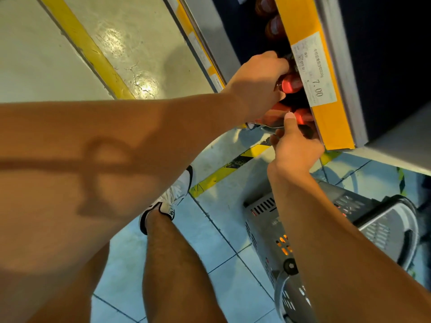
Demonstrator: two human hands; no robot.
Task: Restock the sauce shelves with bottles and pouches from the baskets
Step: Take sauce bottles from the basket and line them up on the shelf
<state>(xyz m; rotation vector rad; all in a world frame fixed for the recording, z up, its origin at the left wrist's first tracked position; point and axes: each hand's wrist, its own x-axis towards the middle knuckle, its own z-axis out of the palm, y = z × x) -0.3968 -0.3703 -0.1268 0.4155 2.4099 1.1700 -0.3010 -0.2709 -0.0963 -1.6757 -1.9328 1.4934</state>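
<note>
Red-capped bottle (290, 86) sits in the left hand's (258, 89) curled grip at the shelf edge (310, 66), while the right hand (295, 148) pinches another bottle (300, 116) just nearer.

We list the shelf edge (326, 94) at upper right, with its price label (313, 71) on the front strip and a row of bottles (275, 26) behind it. Our left hand (258, 85) lies among the bottles, above the right hand (296, 145), which sits just below the row against the strip. On the floor (210, 241) below the shelf stands a basket (265, 229), right of our shoe (172, 194).
</note>
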